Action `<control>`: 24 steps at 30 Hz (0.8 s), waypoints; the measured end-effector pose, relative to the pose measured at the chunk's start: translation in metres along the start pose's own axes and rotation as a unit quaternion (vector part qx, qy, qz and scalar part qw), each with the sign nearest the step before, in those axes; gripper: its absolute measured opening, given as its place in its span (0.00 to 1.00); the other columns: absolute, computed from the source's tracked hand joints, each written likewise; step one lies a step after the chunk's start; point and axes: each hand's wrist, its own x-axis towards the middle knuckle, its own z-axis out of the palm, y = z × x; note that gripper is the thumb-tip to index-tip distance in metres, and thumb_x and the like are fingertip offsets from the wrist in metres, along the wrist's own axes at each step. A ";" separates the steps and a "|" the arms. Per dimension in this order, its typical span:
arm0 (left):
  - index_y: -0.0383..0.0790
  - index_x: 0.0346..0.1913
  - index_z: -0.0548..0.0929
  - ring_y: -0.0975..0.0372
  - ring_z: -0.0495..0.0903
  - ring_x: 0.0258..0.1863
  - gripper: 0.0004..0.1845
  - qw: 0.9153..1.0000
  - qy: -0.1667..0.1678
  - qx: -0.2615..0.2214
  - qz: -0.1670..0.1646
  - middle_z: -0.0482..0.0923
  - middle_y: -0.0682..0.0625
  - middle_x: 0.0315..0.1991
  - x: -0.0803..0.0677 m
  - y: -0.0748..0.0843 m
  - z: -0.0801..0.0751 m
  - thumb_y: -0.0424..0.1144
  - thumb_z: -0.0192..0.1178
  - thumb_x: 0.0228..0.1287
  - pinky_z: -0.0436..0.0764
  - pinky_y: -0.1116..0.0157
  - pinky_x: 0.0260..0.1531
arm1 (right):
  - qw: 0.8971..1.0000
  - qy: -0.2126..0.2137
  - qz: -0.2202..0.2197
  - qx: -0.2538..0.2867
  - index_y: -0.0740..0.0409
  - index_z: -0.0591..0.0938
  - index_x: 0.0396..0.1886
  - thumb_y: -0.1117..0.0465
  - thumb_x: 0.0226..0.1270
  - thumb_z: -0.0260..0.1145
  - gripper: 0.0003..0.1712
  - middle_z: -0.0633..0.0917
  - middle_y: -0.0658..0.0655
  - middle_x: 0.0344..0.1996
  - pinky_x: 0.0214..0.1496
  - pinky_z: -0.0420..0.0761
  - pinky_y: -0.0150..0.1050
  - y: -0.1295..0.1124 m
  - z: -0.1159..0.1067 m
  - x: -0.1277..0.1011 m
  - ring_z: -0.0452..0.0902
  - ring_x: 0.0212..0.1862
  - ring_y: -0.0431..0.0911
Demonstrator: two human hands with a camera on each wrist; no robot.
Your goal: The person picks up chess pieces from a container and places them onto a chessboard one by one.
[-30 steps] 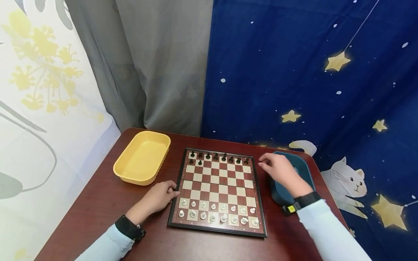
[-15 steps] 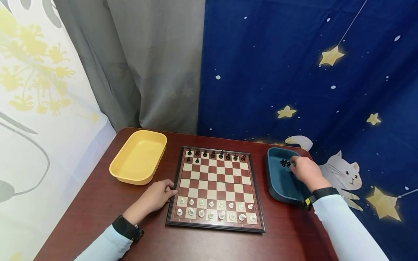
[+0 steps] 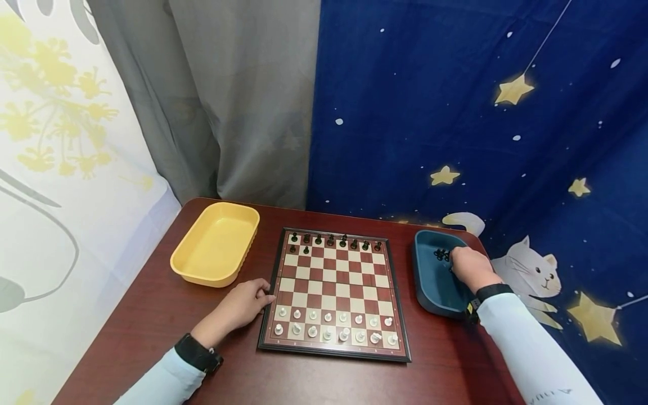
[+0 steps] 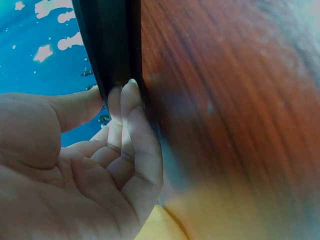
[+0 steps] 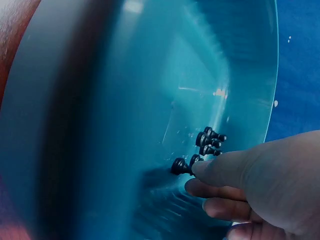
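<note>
The chessboard (image 3: 329,287) lies on the table, with white pieces in two rows on its near side. Along the far side stand a row of black pieces and two black pawns (image 3: 300,249). My left hand (image 3: 245,304) holds the board's left edge, thumb over the rim and fingertips against its side, as the left wrist view shows. My right hand (image 3: 471,267) reaches down into the blue bin (image 3: 430,295). Its thumb and forefinger pinch at the head of a black pawn (image 5: 180,166), partly hidden by the thumb. Several more black pawns (image 5: 210,140) lie close by.
A yellow bin (image 3: 215,242) stands at the table's far left. The blue bin's walls rise around my right hand. Curtains hang behind the table's far edge, grey (image 3: 258,112) and dark blue with stars (image 3: 385,112).
My right hand has gone from beside the board's far right corner into the blue bin and down to the pawns. The left hand stays at the board's edge; the head view has shifted slightly.
</note>
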 end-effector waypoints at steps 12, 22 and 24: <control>0.35 0.59 0.86 0.62 0.78 0.29 0.15 1.000 0.000 -0.001 -0.006 0.80 0.54 0.30 -0.001 0.002 -0.002 0.42 0.69 0.81 0.79 0.59 0.37 | 1.000 0.017 0.000 0.009 0.62 0.89 0.33 0.74 0.71 0.69 0.08 0.84 0.56 0.26 0.35 0.83 0.53 0.005 0.009 0.003 0.77 0.28 0.51; 0.34 0.57 0.86 0.63 0.79 0.28 0.15 1.000 0.002 -0.003 -0.001 0.80 0.54 0.30 -0.001 0.001 0.000 0.42 0.69 0.80 0.80 0.58 0.40 | 0.997 0.066 -0.035 0.027 0.54 0.79 0.23 0.69 0.73 0.72 0.17 0.74 0.51 0.20 0.28 0.71 0.44 -0.004 0.002 0.003 0.72 0.24 0.48; 0.34 0.57 0.86 0.63 0.79 0.27 0.14 1.000 0.003 -0.003 0.000 0.80 0.55 0.29 -0.001 0.001 0.000 0.41 0.69 0.80 0.80 0.58 0.40 | 0.996 0.073 -0.045 0.039 0.54 0.79 0.25 0.69 0.72 0.72 0.16 0.74 0.51 0.22 0.30 0.70 0.44 -0.012 -0.005 0.003 0.72 0.25 0.48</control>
